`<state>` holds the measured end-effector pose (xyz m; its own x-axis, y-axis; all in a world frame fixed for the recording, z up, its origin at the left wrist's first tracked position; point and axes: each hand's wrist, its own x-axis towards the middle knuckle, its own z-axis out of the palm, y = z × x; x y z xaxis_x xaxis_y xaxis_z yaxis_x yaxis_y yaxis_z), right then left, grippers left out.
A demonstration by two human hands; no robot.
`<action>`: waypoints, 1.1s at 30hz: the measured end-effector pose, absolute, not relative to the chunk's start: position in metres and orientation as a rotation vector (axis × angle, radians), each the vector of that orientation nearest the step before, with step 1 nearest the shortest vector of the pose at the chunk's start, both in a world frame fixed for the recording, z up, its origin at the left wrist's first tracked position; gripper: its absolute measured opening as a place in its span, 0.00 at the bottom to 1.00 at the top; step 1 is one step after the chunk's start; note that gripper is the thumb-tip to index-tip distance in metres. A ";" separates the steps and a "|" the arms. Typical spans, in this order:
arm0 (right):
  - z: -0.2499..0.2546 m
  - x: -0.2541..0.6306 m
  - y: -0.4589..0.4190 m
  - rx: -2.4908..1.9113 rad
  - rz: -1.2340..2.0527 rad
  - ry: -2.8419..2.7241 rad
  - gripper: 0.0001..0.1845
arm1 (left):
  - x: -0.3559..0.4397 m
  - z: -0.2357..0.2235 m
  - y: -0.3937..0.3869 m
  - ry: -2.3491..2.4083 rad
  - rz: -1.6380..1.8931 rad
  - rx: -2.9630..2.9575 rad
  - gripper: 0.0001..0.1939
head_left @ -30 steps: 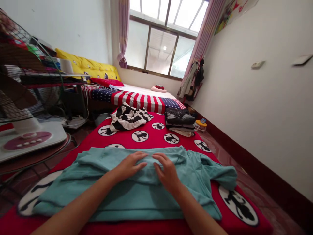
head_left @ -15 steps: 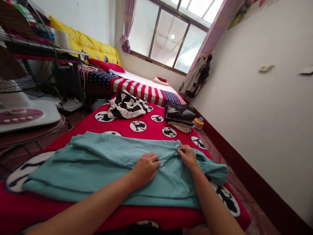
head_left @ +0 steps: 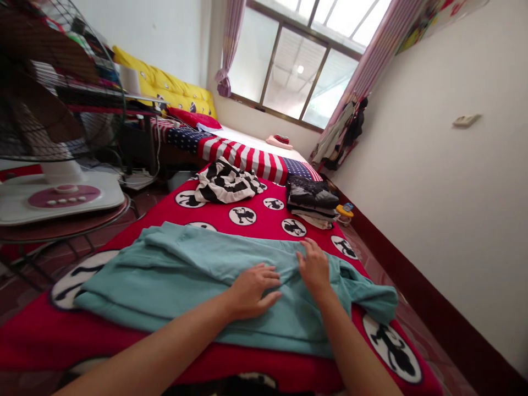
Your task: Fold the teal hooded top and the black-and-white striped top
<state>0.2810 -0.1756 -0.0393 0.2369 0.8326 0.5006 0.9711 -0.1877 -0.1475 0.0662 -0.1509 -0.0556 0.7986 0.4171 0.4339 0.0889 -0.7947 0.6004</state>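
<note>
A teal garment (head_left: 177, 275) lies spread across the near end of a red bedcover (head_left: 256, 217) printed with black cartoon figures in white circles. My left hand (head_left: 252, 289) rests flat on the cloth near its middle, fingers stretched out toward the right. My right hand (head_left: 314, 268) lies flat on the cloth just beyond it, fingers spread, pressing a fold near the garment's far right edge. Neither hand holds anything.
A crumpled black-and-white striped garment (head_left: 226, 184) and a stack of folded dark clothes (head_left: 312, 199) lie further up the bedcover. A standing fan (head_left: 53, 165) is at the left. A stars-and-stripes bed (head_left: 243, 154) and a window (head_left: 297, 66) are beyond; a white wall runs along the right.
Both hands slid right across the teal garment from its middle. Half a second ago they were pinching the cloth; now their fingers lie flat on it.
</note>
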 end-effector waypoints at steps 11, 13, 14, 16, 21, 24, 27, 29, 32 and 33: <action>-0.080 0.215 -0.155 -1.923 0.027 -1.988 0.26 | 0.023 -0.053 -0.080 0.977 0.432 2.618 0.27; -0.072 0.221 -0.153 -1.849 0.074 -2.008 0.26 | 0.029 -0.052 -0.072 1.031 0.469 2.622 0.21; -0.066 0.228 -0.151 -1.797 0.109 -2.009 0.23 | 0.034 -0.051 -0.068 1.066 0.513 2.606 0.17; -0.051 0.251 -0.145 -1.747 0.143 -1.940 0.16 | 0.044 -0.049 -0.058 1.128 0.616 2.558 0.15; -0.016 0.343 -0.130 -1.937 -0.061 -1.592 0.19 | 0.057 -0.058 -0.035 1.194 0.785 2.495 0.16; -0.013 0.381 -0.126 -2.024 -0.032 -1.565 0.19 | 0.056 -0.067 -0.032 1.186 0.813 2.482 0.12; -0.021 0.394 -0.125 -2.069 0.074 -1.619 0.13 | 0.054 -0.070 -0.032 1.179 0.805 2.483 0.11; -0.025 0.397 -0.127 -2.113 0.077 -1.608 0.07 | 0.054 -0.070 -0.032 1.195 0.780 2.493 0.11; -0.028 0.403 -0.136 -2.214 -0.035 -1.518 0.11 | 0.054 -0.070 -0.033 1.241 0.766 2.502 0.12; -0.029 0.406 -0.140 -2.250 -0.078 -1.487 0.11 | 0.054 -0.070 -0.033 1.257 0.768 2.500 0.12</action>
